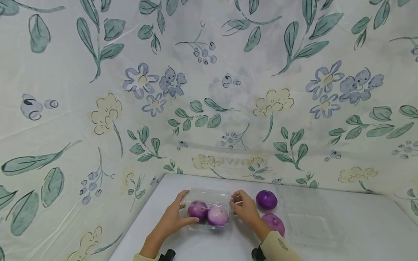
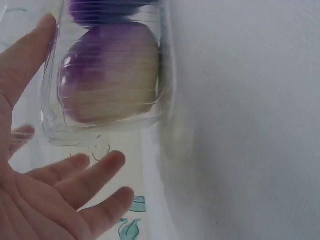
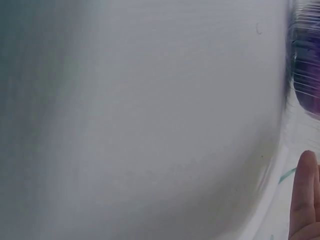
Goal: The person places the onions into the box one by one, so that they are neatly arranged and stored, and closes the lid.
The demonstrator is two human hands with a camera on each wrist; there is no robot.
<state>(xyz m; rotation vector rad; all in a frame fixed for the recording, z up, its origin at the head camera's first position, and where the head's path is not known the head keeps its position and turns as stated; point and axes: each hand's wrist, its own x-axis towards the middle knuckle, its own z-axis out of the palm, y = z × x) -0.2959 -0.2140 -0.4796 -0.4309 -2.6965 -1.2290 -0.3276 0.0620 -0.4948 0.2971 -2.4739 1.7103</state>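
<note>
A clear plastic box (image 1: 211,195) on the white table holds two purple onions (image 1: 218,215), seen through its ribbed wall in the left wrist view. At the box's left end is my left hand (image 1: 174,217), its thumb lying against the plastic while the other fingers spread loosely past the end (image 2: 95,190). My right hand (image 1: 245,208) has its fingertips at the box's right edge; a fairly straight finger (image 3: 304,195) shows beside it in the right wrist view. Most of that hand is outside the wrist view.
Two more purple onions, one darker (image 1: 266,200) and one lighter (image 1: 273,223), sit right of the box, close by my right forearm. Beyond them lies another clear plastic container (image 1: 307,228). A flower-printed cloth (image 1: 209,108) hangs behind the white table (image 1: 365,224).
</note>
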